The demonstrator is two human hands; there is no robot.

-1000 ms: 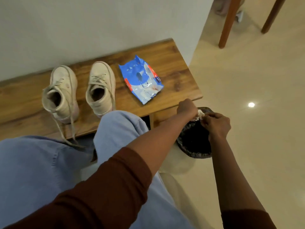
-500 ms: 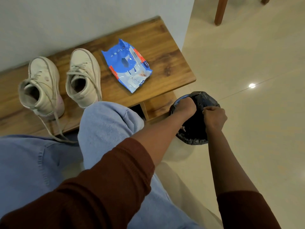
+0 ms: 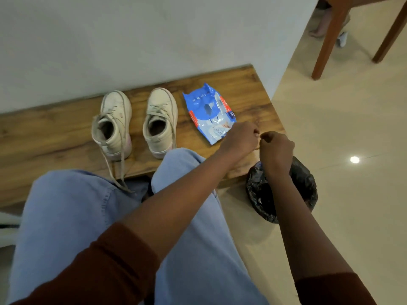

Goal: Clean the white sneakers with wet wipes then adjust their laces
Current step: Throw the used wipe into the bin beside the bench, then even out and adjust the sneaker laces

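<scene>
Two white high-top sneakers stand side by side on the wooden bench [image 3: 55,137]: the left sneaker [image 3: 113,123] has loose laces trailing toward my knee, the right sneaker [image 3: 160,122] sits beside it. A blue wet-wipe pack [image 3: 209,111] lies flat to their right. My left hand [image 3: 241,139] hovers over the pack's near corner with fingers curled and nothing visible in it. My right hand [image 3: 276,148] is close beside it, above the bin, fingers curled, nothing visible in it.
A small bin with a black liner [image 3: 304,186] stands on the tiled floor by the bench's right end. My knees in blue jeans [image 3: 88,216] fill the foreground. Brown wooden furniture legs [image 3: 328,38] stand at the far right. A grey wall backs the bench.
Both hands have risen out of the bin to the bench's right end. The white wipe they held a second ago is no longer in view.
</scene>
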